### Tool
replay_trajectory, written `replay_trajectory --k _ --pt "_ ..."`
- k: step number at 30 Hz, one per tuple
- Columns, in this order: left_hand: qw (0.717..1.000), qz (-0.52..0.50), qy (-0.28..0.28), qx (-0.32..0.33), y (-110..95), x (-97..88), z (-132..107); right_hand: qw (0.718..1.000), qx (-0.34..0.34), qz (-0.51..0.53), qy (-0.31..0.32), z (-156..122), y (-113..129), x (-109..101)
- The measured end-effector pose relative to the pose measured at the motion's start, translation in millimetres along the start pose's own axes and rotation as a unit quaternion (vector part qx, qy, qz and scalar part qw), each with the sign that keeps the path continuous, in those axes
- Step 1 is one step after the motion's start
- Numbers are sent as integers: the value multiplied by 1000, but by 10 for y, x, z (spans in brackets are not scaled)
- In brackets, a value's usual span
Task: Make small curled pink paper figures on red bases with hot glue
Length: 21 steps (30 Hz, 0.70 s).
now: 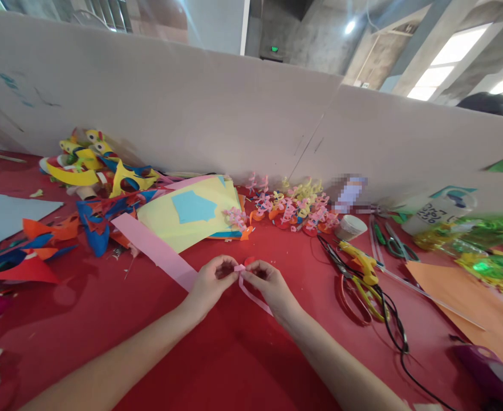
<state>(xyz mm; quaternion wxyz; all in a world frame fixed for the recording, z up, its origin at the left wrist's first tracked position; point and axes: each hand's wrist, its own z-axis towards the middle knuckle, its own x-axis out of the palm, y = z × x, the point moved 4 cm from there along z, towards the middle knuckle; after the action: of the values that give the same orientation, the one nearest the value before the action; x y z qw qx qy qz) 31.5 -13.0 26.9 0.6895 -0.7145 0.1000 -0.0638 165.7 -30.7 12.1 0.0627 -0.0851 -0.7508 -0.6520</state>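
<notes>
My left hand (211, 283) and my right hand (268, 283) meet over the red table (217, 354), both pinching a thin pink paper strip (251, 295) folded into a small loop between the fingertips. The strip's tail trails down past my right wrist. A small red paper piece (250, 261) lies just behind my fingers. A wider pink paper strip (155, 249) lies to the left of my left hand.
Yellow paper (183, 220) with a blue cutout lies behind. Finished small paper curls (294, 206) line the partition wall (191, 114). Coloured scraps (93, 188) pile at left. Scissors (358, 274), a black cable (394, 331), a tape roll (351, 226) and orange paper (469, 308) lie at right.
</notes>
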Motion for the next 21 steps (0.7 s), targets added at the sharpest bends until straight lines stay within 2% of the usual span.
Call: replay_trajectory --k 3,6,9,11,14,19,21 --pt "991 -113 -2 -68 11 46 -35 999 -30 6 -28 13 -5 -34" --pt "968 -209 9 -136 31 94 -66 998 -53 -4 -30 28 -27 -51" --pt "947 -270 16 -171 55 120 -77 995 -83 -42 -38 38 -37 -67" --pt "944 -279 16 -178 67 122 -80 991 -99 -74 -41 42 -33 -73" --pt "955 -249 8 -163 66 98 -79 988 -109 -105 -28 47 -19 -72" --pt "966 -212 6 -148 47 32 -50 989 -108 -100 26 50 33 -72" --pt "970 -192 5 -148 39 1 -31 981 -132 -138 43 38 85 -76"
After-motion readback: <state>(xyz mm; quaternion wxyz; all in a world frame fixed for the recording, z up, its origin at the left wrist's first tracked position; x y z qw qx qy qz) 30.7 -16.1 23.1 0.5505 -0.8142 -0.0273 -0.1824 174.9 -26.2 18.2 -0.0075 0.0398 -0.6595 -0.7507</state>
